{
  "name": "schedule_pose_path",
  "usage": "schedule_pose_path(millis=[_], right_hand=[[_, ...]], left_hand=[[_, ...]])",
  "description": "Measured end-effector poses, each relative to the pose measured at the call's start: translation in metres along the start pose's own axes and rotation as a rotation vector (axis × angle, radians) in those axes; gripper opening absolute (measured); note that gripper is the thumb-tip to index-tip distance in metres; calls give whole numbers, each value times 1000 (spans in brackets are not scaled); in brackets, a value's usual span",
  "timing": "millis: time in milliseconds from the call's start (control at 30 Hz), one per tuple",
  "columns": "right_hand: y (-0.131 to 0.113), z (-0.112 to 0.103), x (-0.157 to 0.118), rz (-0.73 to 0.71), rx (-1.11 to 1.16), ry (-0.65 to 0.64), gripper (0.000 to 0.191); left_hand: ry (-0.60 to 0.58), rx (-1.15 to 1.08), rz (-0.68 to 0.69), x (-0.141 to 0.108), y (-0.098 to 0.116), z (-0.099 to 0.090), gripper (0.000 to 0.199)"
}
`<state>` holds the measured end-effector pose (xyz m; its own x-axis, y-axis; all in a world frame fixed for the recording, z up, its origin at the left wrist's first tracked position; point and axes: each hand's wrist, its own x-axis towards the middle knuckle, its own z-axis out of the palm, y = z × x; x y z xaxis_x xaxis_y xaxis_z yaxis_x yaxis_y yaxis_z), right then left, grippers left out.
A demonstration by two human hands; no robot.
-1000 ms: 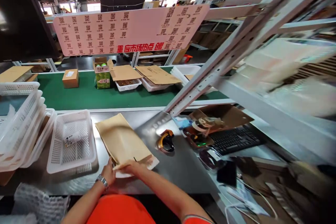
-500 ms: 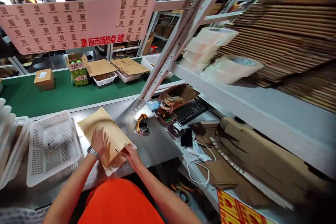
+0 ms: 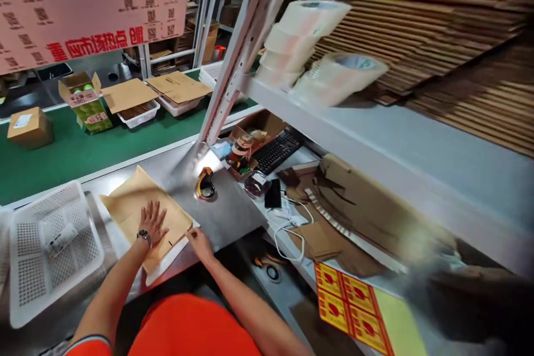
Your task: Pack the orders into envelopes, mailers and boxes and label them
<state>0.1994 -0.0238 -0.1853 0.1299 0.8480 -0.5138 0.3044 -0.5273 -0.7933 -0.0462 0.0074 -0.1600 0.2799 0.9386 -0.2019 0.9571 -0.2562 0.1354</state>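
Observation:
A tan paper mailer envelope [image 3: 132, 196] lies on the metal worktop, with a white strip [image 3: 167, 261] along its near edge. Flat on its brown face rests my left hand [image 3: 153, 223], fingers spread, a watch on the wrist. At the right corner of that near edge, my right hand [image 3: 201, 243] has its fingers pinched on the envelope. A tape dispenser [image 3: 205, 184] with an orange handle stands beyond my right hand. To the left sits a white perforated basket [image 3: 56, 245] holding a small clear packet [image 3: 62, 240].
Behind the worktop runs a green conveyor [image 3: 70, 158] bearing a carton [image 3: 30, 128], an open green box [image 3: 89, 108] and trays topped with cardboard. A metal shelf [image 3: 375, 139] with tape rolls [image 3: 298, 39] juts in at right. A keyboard [image 3: 277, 151] and white cable lie beneath.
The view has swung right, so things sit further left. At the envelope's near edge, the gaping brown flap has given way to a flatter edge with the white strip showing.

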Motion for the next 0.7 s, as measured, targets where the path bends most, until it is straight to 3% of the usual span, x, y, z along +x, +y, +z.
schedule_pose_path(millis=[133,267,433,700], right_hand=[[3,-26,10,-261,-276,198,30],[3,-36,24,-249,-322,139,17],[4,-44,29,-278,-250,123,17],[24,-96,15,-292,-67,85,20]], left_hand=[[-1,31,-11,7,4,-8,84],[-40,35,-12,5,7,-18,78],[-92,70,-12,0,4,-21,70],[-136,125,-33,3,14,-39,72]])
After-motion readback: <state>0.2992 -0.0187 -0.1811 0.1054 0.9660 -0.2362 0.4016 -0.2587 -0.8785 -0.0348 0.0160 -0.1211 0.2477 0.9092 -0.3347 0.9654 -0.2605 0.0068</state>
